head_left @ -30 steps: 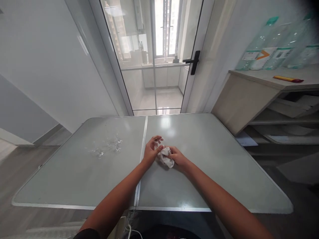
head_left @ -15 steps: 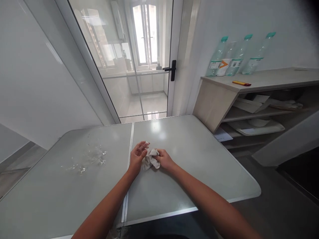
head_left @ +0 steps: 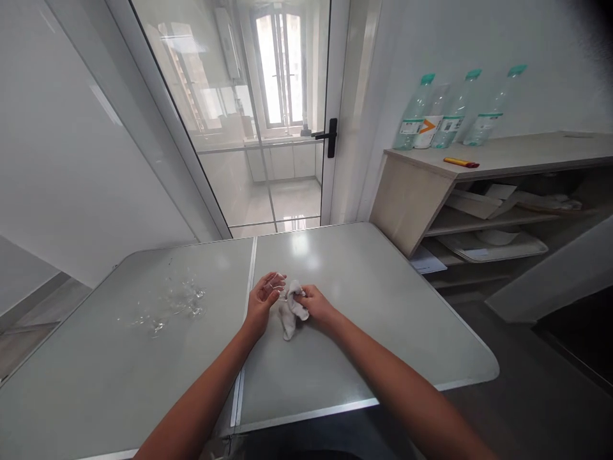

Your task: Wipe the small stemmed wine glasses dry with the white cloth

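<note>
Above the grey table (head_left: 349, 358), near its centre seam, my left hand (head_left: 262, 298) curls round a clear see-through object (head_left: 276, 281), glassy with a rounded edge; its exact kind is too faint to make out. Close on the right, my right hand (head_left: 313, 302) pinches a crumpled white cloth (head_left: 293, 306). One end of the cloth hangs down toward the tabletop, and its upper part sits beside the clear object. Several clear, shiny things (head_left: 179, 303) lie in a loose group on the table's left half, their outlines hard to see.
A wooden shelf unit (head_left: 412, 198) stands off the table's right side. On its top are several plastic bottles (head_left: 450, 124) and a yellow-red packet (head_left: 460, 163); trays (head_left: 493, 246) and papers fill its shelves. A glass door (head_left: 287, 166) with a black handle (head_left: 331, 137) rises behind the table.
My right hand's cloth has opened out from a bunched wad and now hangs lower, slightly apart from my left hand. The clear object shows more plainly. Both arms have hardly shifted.
</note>
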`<action>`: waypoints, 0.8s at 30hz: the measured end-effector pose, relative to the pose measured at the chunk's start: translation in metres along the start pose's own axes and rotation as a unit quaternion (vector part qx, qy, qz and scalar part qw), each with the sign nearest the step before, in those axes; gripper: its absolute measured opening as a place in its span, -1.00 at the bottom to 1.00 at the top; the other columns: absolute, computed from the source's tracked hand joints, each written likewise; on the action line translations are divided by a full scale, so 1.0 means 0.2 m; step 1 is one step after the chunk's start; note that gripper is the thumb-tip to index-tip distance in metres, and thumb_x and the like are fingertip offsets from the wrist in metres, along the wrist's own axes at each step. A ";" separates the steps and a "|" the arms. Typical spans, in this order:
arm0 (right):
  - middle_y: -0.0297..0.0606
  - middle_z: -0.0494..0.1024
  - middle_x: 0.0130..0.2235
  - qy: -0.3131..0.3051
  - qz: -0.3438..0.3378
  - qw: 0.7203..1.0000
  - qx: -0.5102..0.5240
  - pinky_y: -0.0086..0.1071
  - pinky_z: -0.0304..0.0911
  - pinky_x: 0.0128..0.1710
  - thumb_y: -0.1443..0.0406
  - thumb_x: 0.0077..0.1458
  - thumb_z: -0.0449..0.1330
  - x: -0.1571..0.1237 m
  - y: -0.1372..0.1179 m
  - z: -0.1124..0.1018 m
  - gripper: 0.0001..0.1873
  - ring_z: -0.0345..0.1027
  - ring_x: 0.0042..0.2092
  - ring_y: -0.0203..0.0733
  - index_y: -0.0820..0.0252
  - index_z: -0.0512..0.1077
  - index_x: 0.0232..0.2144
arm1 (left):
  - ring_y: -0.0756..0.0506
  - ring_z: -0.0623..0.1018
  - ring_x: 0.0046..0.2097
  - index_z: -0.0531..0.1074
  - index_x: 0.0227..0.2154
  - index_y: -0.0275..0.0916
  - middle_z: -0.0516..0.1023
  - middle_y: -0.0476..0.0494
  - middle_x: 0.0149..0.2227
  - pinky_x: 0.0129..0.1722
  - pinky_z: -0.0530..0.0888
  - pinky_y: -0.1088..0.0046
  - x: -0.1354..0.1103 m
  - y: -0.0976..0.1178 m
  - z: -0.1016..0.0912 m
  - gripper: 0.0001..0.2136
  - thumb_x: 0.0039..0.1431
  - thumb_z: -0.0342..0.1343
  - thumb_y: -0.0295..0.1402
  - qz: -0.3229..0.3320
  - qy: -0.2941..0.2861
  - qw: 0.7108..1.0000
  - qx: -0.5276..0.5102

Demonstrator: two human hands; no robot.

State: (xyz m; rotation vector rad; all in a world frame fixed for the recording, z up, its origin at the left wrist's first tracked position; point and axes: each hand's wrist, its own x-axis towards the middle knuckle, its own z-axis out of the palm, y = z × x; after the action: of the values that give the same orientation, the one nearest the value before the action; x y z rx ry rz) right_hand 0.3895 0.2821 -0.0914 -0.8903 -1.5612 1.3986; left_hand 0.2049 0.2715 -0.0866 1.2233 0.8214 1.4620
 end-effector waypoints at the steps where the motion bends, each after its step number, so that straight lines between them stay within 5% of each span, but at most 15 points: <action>1: -0.29 0.44 -0.50 -0.017 0.008 1.000 0.011 -0.41 0.15 -0.43 -0.02 0.09 0.22 0.00 0.00 -0.01 -0.59 0.24 -0.46 -0.24 0.24 0.47 -0.45 | -0.22 0.60 0.01 0.44 0.10 -0.24 0.60 -0.39 0.08 0.07 0.49 0.18 0.00 0.00 0.00 -0.40 0.05 0.40 -0.08 -0.001 -0.007 1.000 -0.008; 4: -0.27 0.50 -0.43 -0.054 -0.001 0.999 0.007 -0.42 0.16 -0.40 0.05 0.05 0.30 -0.02 -0.01 -0.03 -0.65 0.28 -0.41 -0.24 0.26 0.52 -0.39 | -0.22 0.61 0.01 0.45 0.09 -0.23 0.59 -0.39 0.08 0.09 0.50 0.15 -0.02 0.01 0.01 -0.40 0.02 0.43 -0.11 -0.005 -0.008 1.000 -0.006; 9: -0.35 0.51 -0.40 -0.007 -0.058 0.996 -0.070 -0.43 0.16 -0.32 0.25 0.05 0.28 -0.06 -0.04 0.01 -0.83 0.27 -0.38 -0.26 0.18 0.53 -0.28 | -0.24 0.58 0.08 0.47 0.06 -0.22 0.55 -0.39 0.14 0.15 0.48 0.12 -0.03 0.03 0.02 -0.39 -0.06 0.48 -0.19 -0.020 -0.010 1.000 0.000; 15: -0.26 0.47 -0.45 -0.115 0.111 0.974 0.163 -0.42 0.13 -0.43 0.04 -0.01 0.32 -0.06 -0.03 0.01 -0.64 0.24 -0.46 -0.27 0.26 0.49 -0.41 | -0.24 0.61 0.02 0.46 0.09 -0.23 0.57 -0.41 0.11 0.09 0.51 0.09 -0.03 0.02 0.02 -0.38 -0.01 0.44 -0.09 -0.039 -0.020 0.997 -0.065; 21: -0.35 0.49 -0.40 -0.010 -0.044 0.994 -0.095 -0.41 0.13 -0.30 0.23 0.08 0.27 -0.06 -0.04 0.02 -0.86 0.24 -0.38 -0.25 0.16 0.49 -0.31 | -0.24 0.57 0.10 0.46 0.08 -0.21 0.55 -0.38 0.14 0.17 0.47 0.10 -0.02 0.00 0.01 -0.38 -0.06 0.49 -0.19 -0.014 -0.016 0.999 -0.035; 24: -0.35 0.49 -0.41 -0.019 -0.044 0.996 -0.072 -0.40 0.16 -0.28 0.20 0.12 0.24 -0.05 -0.04 0.03 -0.86 0.25 -0.36 -0.24 0.16 0.49 -0.31 | -0.23 0.57 0.08 0.46 0.10 -0.19 0.54 -0.37 0.15 0.17 0.47 0.09 -0.02 0.00 0.00 -0.38 -0.03 0.47 -0.15 -0.023 -0.010 0.998 -0.053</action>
State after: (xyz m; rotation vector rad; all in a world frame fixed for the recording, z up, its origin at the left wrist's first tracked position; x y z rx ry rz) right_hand 0.3885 0.2690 -0.0858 -0.8734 -1.7254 1.2601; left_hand 0.2059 0.2684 -0.0883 1.1309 0.7431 1.4364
